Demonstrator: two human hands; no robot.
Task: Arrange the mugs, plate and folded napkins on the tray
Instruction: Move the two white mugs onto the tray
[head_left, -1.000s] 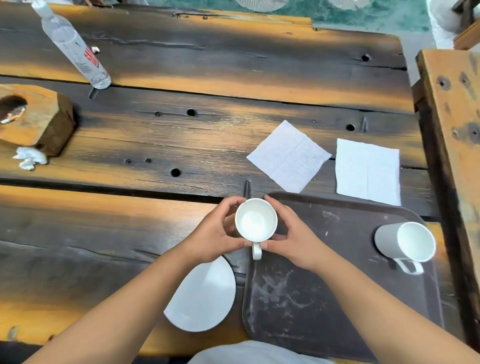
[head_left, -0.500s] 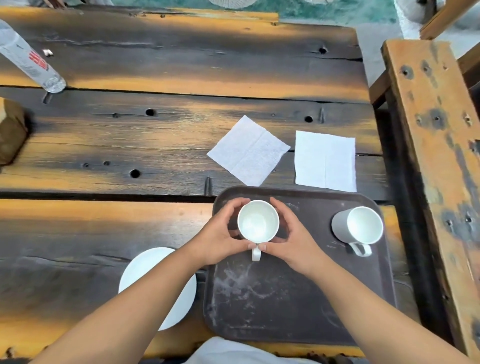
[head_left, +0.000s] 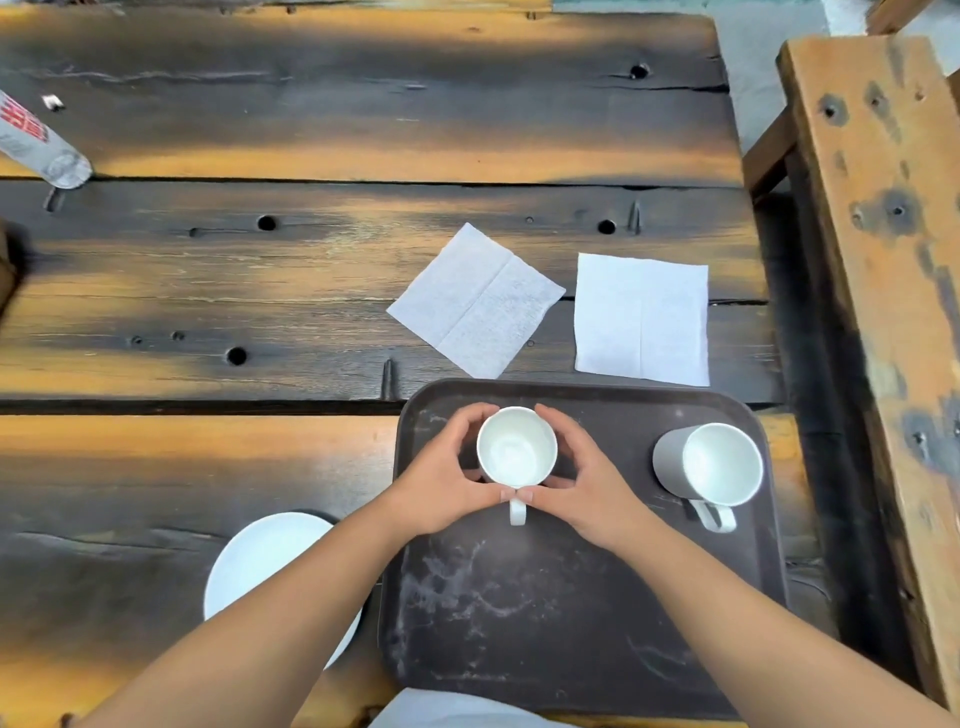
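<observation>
A dark brown tray (head_left: 571, 613) lies on the wooden table in front of me. A white mug (head_left: 517, 447) stands in its far left corner, handle pointing toward me. My left hand (head_left: 441, 478) and my right hand (head_left: 587, 483) cup this mug from both sides. A second white mug (head_left: 711, 467) stands at the tray's far right, apart from my hands. A white plate (head_left: 260, 566) lies on the table left of the tray, partly hidden by my left forearm. Two white napkins lie flat beyond the tray, the left napkin (head_left: 478, 301) turned diagonally, the right napkin (head_left: 641, 319) square.
A plastic water bottle (head_left: 36, 150) lies at the far left edge of the table. A wooden bench (head_left: 878, 260) runs along the right side, with a gap between it and the table. White cloth (head_left: 457, 712) shows at the bottom edge.
Both hands have carried the mug from the tray's left rim onto the tray's far left corner. The view has shifted right, so the wooden block at left is out of sight.
</observation>
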